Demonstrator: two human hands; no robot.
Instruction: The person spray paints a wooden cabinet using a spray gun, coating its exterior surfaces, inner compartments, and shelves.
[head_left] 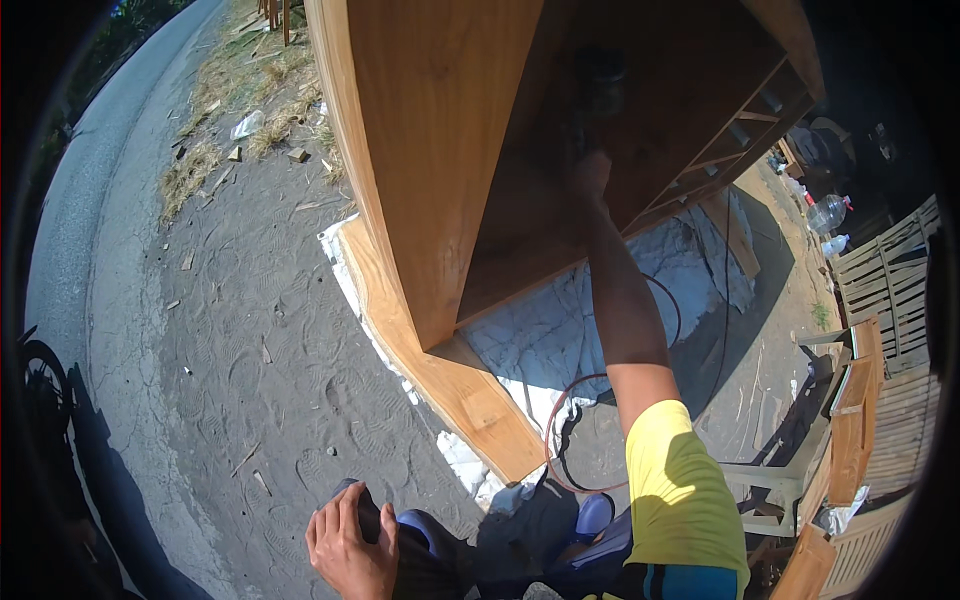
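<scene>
My right arm, in a yellow sleeve, reaches into the shaded inside of a large brown wooden cabinet (430, 130). Its hand (592, 175) is closed round the handle of a dark spray gun (598, 85) with a round cup on top; shadow hides most of its detail. A thin red-brown hose (680, 310) loops below my forearm. Low on the left, my left hand (350, 545) has its fingers curled against a small dark thing (370, 515) that I cannot make out.
A wooden board (480, 410) and a crumpled white sheet (540, 350) lie under the cabinet. Small dividers (715, 165) line its far right inside. Slatted wooden pieces (890, 270), a plastic chair (765, 490) and bottles (828, 213) stand at right. A road (110, 190) runs along the left.
</scene>
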